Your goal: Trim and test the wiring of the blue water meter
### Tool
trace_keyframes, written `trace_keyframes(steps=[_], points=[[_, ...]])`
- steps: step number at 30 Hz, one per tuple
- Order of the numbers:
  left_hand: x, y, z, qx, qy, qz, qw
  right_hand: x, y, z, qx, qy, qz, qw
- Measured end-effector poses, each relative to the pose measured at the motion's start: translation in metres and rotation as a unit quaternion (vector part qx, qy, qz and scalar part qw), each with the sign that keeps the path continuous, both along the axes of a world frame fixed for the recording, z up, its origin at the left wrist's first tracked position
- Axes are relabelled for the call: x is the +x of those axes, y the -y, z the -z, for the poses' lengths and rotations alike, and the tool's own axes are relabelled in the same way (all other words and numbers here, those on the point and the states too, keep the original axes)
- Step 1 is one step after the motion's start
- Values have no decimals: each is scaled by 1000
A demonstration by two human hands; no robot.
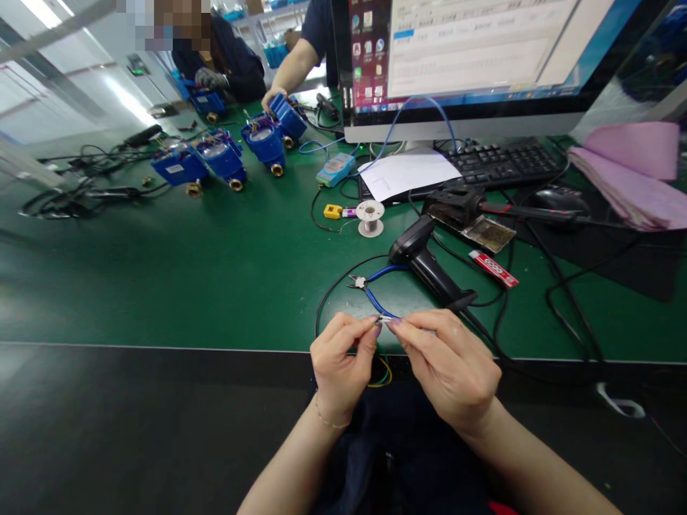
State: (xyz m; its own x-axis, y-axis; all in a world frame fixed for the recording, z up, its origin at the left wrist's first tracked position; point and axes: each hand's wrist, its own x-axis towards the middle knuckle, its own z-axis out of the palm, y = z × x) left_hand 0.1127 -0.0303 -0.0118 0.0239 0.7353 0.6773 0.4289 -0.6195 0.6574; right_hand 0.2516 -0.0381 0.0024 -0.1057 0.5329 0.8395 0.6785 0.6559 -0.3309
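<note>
My left hand (343, 357) and my right hand (449, 361) meet just over the front edge of the green table (215, 286). Both are closed in a fingertip pinch on thin wires (384, 319), with a short white piece and a dark one showing between them. Below the fingers hangs a loop of yellow and green wire (385, 373). Just beyond my fingertips lie blue-handled cutting pliers (361, 282), jaws pointing left. A black barcode scanner (429, 263) rests beside them. The fingers partly cover the wire ends.
Blue meters (217, 157) with brass fittings stand at the back left, near two co-workers. A wire spool (370, 218), a small blue box (335, 169), a monitor (483, 57), a keyboard (504, 163), a soldering iron (531, 211), a red-and-white packet (494, 268) and pink cloths (627, 172) occupy the middle and right.
</note>
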Motion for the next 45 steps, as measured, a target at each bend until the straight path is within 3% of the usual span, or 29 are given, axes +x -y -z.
trace_keyframes(steps=[12,25,37,40,45], points=[[-1,0,-1,36,-13,-20,999,2,5,-5,-4,15,26,1000],[-2,4,5,109,-113,-53,986,-3,8,-4,-32,5,-22,999],[-5,4,9,174,-175,-57,967,1,5,-4,-142,-148,-70,976],[-6,3,11,177,-180,-52,966,2,4,-6,-139,-120,-70,981],[-6,4,10,177,-207,-53,961,4,6,-8,-46,3,-60,997]])
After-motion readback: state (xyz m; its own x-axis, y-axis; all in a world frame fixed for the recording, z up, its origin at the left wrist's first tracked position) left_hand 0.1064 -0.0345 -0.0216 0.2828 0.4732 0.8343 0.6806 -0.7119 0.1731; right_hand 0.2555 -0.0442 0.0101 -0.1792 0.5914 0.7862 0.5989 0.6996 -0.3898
